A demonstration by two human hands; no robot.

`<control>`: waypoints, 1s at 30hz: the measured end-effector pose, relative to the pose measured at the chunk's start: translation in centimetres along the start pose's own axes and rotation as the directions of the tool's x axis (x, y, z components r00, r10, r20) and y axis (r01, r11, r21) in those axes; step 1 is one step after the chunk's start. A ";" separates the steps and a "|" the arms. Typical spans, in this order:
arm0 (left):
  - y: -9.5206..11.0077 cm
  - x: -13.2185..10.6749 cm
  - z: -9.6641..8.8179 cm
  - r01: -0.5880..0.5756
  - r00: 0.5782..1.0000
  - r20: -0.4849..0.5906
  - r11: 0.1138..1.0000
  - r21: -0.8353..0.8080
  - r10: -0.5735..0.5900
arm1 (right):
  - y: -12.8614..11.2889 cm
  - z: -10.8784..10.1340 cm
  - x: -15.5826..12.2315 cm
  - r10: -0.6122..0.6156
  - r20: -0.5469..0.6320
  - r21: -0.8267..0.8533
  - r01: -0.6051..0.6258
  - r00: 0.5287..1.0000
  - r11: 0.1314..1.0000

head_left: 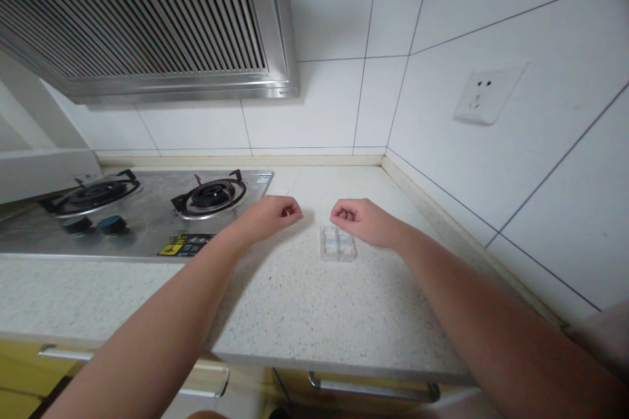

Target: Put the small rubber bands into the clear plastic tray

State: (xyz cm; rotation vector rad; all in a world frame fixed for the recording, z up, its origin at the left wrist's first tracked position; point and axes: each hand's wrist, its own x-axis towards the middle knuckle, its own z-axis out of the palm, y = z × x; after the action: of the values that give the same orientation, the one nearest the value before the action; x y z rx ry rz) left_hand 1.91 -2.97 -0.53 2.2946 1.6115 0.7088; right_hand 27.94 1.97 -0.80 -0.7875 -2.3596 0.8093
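A small clear plastic compartment box lies on the speckled white countertop. Just over its far right part is my right hand, thumb and fingertips pinched together. My left hand is to the left of the box, apart from it, and its fingers are also closed in a pinch. Whatever either pinch holds is too small or thin to make out. Tiny items seem to lie in the box's compartments, but their kind is unclear. Behind my left hand, a faint clear flat piece shows on the counter.
A gas stove with two burners and two knobs sits to the left, its right burner close to my left forearm. A range hood hangs above. Tiled walls meet behind the counter; a socket is on the right wall. Drawer handles run below the front edge.
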 end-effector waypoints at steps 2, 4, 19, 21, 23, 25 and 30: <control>1.2 0.0 0.8 -0.032 0.998 -0.049 0.998 -0.062 0.028 | -0.1 0.1 0.0 -0.001 0.010 0.011 0.001 1.000 1.000; 2.3 0.0 1.5 -0.075 0.993 -0.098 0.988 -0.132 0.062 | -0.3 0.2 0.0 -0.001 0.023 0.031 0.001 1.000 1.000; 4.2 0.3 3.3 -0.098 0.984 -0.176 0.904 -0.417 0.026 | -0.1 0.5 0.1 0.000 -0.023 0.130 0.003 1.000 0.992; 4.3 0.3 3.2 -0.095 0.983 -0.185 0.904 -0.417 0.018 | 0.1 0.5 0.2 -0.001 -0.042 0.151 0.007 0.999 0.988; 4.3 0.3 3.1 -0.091 0.982 -0.187 0.906 -0.413 0.013 | 0.1 0.4 0.3 0.000 -0.061 0.177 0.010 0.998 0.984; 4.3 0.2 3.0 -0.085 0.982 -0.187 0.909 -0.409 0.008 | 0.2 0.4 0.4 0.002 -0.082 0.194 0.014 0.997 0.981; 4.3 0.2 3.3 -0.079 0.981 -0.192 0.911 -0.404 0.000 | 0.0 0.4 0.4 -0.006 -0.116 0.201 0.030 0.993 0.979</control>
State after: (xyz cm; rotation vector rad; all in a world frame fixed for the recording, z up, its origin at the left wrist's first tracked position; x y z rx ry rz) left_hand 7.13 -4.04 -1.26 2.0040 1.3288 1.1817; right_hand 27.46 2.12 -0.97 -0.7070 -2.1395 0.9529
